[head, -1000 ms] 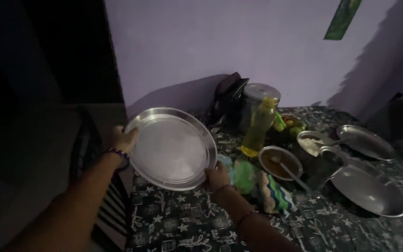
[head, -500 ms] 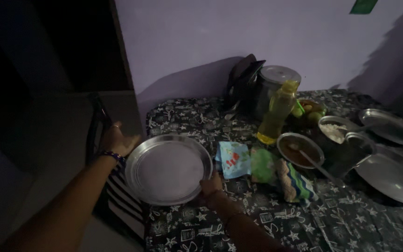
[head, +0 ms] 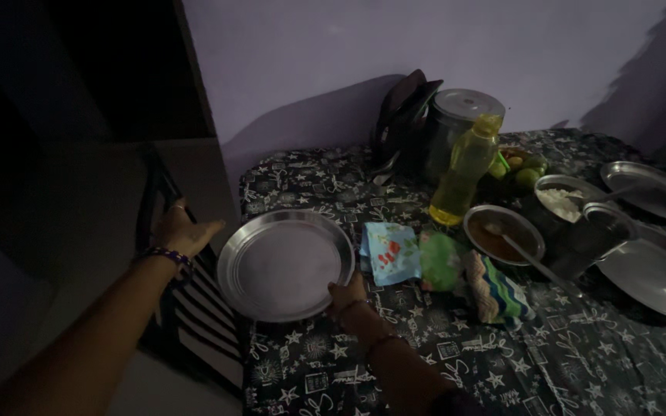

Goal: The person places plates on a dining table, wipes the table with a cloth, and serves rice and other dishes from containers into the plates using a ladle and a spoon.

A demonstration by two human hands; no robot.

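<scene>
The right hand (head: 346, 297) pinched the near rim of the steel plate (head: 287, 264) — it lay at the table's left corner. The left hand (head: 181, 229) hung open, fingers spread, just left of the plate — touching nothing. Small packets (head: 389, 253) lay just right of the grip.

Very dim, grainy view; left side nearly black; soft shadows on wall (head: 425, 54).

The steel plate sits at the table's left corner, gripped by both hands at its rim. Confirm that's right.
Not quite. In the head view only the right hand grips the steel plate, at its near rim. The left hand is off it, open, beside the plate's left edge over the striped chair. The plate does sit at the left corner of the table.
</scene>
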